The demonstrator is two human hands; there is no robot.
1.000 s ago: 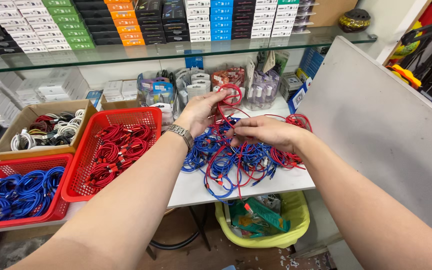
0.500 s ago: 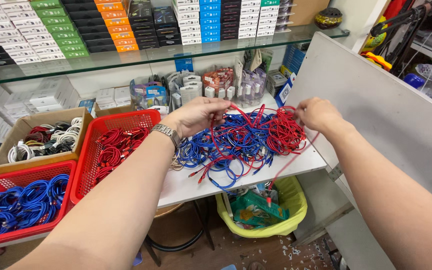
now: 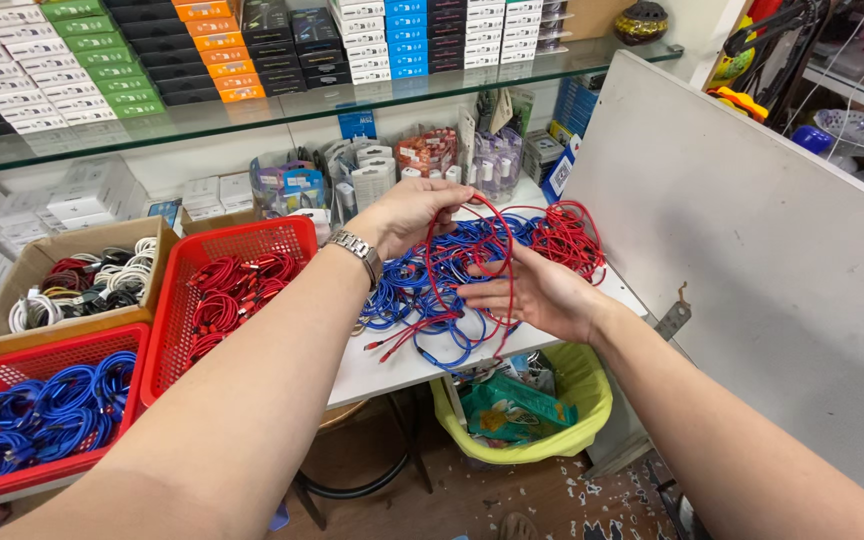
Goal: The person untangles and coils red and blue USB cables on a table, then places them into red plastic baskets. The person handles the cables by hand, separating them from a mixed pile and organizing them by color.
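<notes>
So there's a red cable (image 3: 472, 262) looped over the white table (image 3: 392, 365), its loop running mostly up and down, top end pinched in the left hand (image 3: 414, 212), fingers closed on it. The right hand (image 3: 537, 295) is open, palm up, under the lower strands. Below sits a pile of blue cables (image 3: 422, 290), more red cables (image 3: 567, 238) to the right, red baskets (image 3: 177, 320) off left.

both arms reach forward, the left hand (image 3: 414, 212) raised with fingers curled, seemingly pinching; the right hand (image 3: 532, 292) lies lower, palm up, fingers spread and open.
</notes>
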